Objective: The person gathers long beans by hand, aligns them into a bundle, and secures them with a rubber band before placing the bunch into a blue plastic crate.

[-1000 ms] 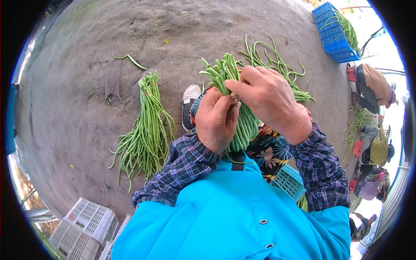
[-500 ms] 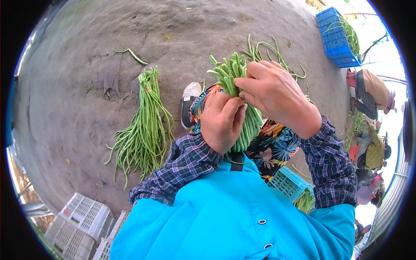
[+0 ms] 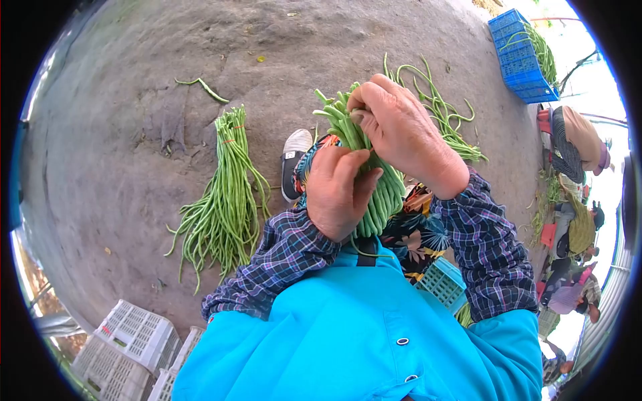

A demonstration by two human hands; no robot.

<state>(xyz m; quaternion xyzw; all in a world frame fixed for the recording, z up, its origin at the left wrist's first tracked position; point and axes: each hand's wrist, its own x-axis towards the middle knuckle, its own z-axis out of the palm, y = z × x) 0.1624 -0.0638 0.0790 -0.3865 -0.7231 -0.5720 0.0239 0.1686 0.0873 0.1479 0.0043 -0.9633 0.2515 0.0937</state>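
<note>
A thick bunch of long green beans (image 3: 382, 206) rests over my lap, its cut ends pointing away from me. My left hand (image 3: 334, 190) is curled against the bunch's left side, with the thumb a little apart from the fingers. Higher up, near the bean ends, my right hand (image 3: 409, 134) is pinched at the bunch, and its fingertips partly cover the beans. A finished-looking bundle of long beans (image 3: 224, 194), bound with red bands (image 3: 231, 141), lies on the ground to the left.
Loose long beans (image 3: 438, 107) lie beyond my right hand, and a single bean (image 3: 202, 87) lies further left. A blue crate (image 3: 518, 60) of beans stands far right, a teal basket (image 3: 441, 281) beside me, white crates (image 3: 137, 334) lower left. Several people (image 3: 578, 144) are at the right.
My right hand has moved up the bunch toward the bean ends, away from my left hand. My left thumb and fingers have spread slightly.
</note>
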